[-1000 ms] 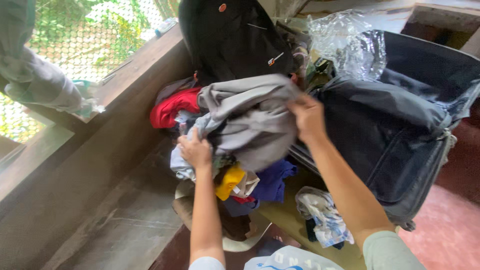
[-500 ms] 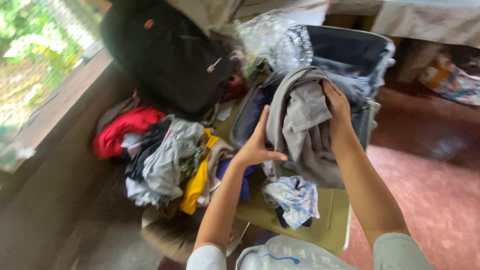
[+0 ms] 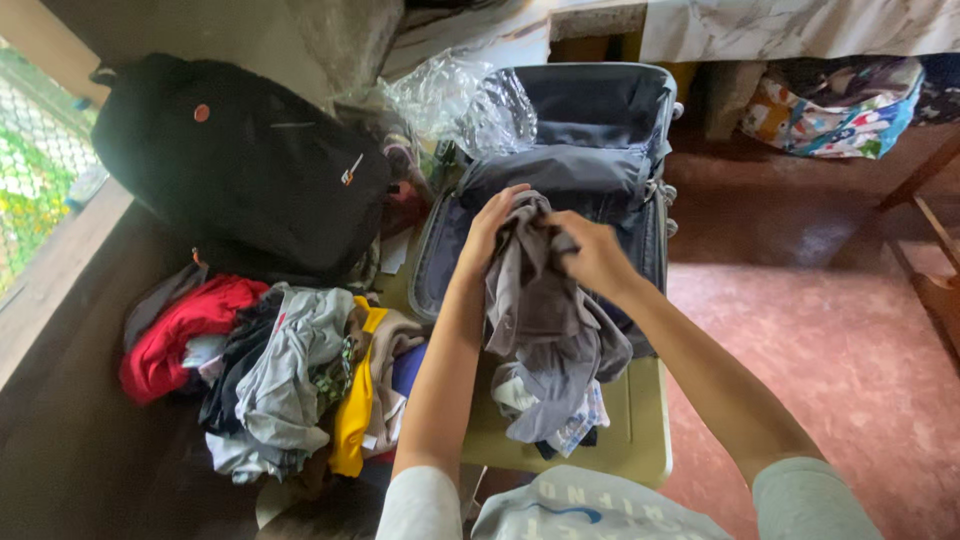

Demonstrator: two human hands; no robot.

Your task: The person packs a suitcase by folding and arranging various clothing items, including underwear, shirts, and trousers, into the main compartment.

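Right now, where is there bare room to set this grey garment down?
Free: the open suitcase interior beyond both hands, and the pale table strip right of the hanging grey garment. Crowded: the clothes pile and black backpack on the left.

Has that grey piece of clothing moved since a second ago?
Yes. The grey garment was over the heap of clothes; now both hands hold it to the right, in front of the open suitcase.

A suitcase (image 3: 560, 170) lies open on a low table (image 3: 645, 440). Left of it sits a backpack (image 3: 240, 165), with a heap of clothes (image 3: 290, 380) in front. A plastic bag (image 3: 450, 100) lies between backpack and suitcase.
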